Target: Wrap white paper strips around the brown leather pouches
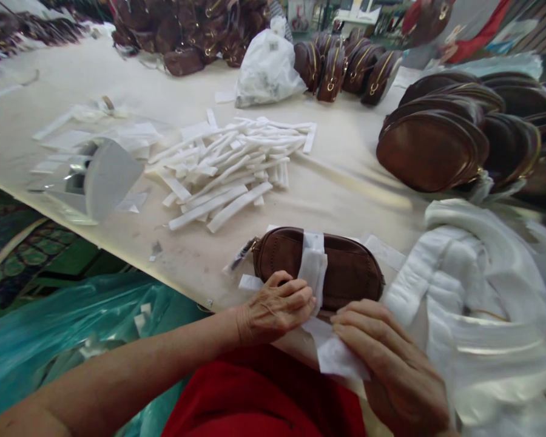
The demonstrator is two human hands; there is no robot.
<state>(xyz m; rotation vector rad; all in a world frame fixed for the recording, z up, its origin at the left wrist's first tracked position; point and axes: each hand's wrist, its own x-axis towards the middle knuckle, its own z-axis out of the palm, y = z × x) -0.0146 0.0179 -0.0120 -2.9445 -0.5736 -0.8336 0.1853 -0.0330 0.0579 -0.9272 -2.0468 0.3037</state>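
A small brown oval bag [350, 276] lies at the table's front edge. A white translucent strip [313, 267] wraps across its middle, and a zipper pull in clear wrapping sticks out at its left end. My left hand [279, 306] is closed, its curled fingers pressing the strip against the bag's near side. My right hand [391, 358] lies just to the right, its fingers together on a loose white piece of paper [339, 352] that hangs over the table edge. The right thumb is hidden.
A pile of white strips [232, 164] lies beyond the bag, with a tape dispenser [95, 179] to its left. White wrapping sheets [473, 303] are heaped at right. Brown bags [432, 149] and a white plastic sack [268, 70] stand farther back. Teal plastic [118, 321] hangs below the left edge.
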